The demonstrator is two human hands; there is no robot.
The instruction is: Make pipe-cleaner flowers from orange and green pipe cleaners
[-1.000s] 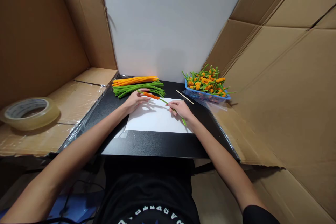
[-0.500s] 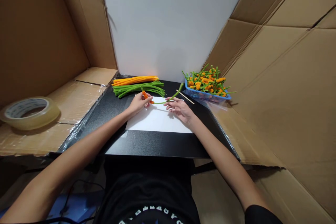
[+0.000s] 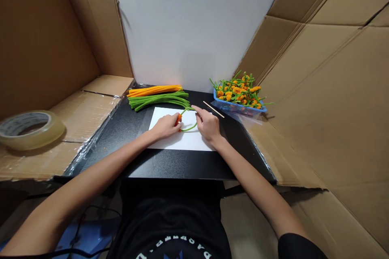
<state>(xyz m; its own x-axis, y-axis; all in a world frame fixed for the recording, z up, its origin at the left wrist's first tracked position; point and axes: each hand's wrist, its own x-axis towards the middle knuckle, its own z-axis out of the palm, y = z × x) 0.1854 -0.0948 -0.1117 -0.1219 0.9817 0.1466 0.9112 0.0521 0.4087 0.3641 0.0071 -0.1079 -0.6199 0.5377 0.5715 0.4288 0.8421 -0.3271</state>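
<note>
A black table (image 3: 182,166) is standing against a pale wall (image 3: 197,16), with a cardboard panel (image 3: 39,20) rising at the left and another cardboard panel (image 3: 334,89) sloping away at the right. A cardboard ledge (image 3: 73,117) is flanking the table on the left and carrying a roll of clear tape (image 3: 33,142), which is lying flat. A white sheet (image 3: 188,139) is covering the middle of the table. Behind it, toward the left, a bundle of orange stems (image 3: 156,90) is lying just beyond a bundle of green stems (image 3: 158,100). Toward the right, a thin pale stick (image 3: 213,109) is resting at a slant, and near it a blue basket (image 3: 238,107) is holding a heap of orange-and-green flowers (image 3: 240,90), some of whose stalks are poking out past the rim.

Both hands are working above the sheet, well apart from the basket. The left hand (image 3: 166,126) is keeping its grip closed around a small orange piece (image 3: 178,119), which is showing at the fingertips. A thin green stem (image 3: 191,128) is bowing in a loop between the two hands, its lower strand running from the orange piece toward the right hand (image 3: 208,124). The right hand is holding this stem in a nearly closed grip, the index finger reaching along the upper strand and the other fingers curling inward; how firmly the fingertips are pinching is hard to tell, since they are partly hidden.
</note>
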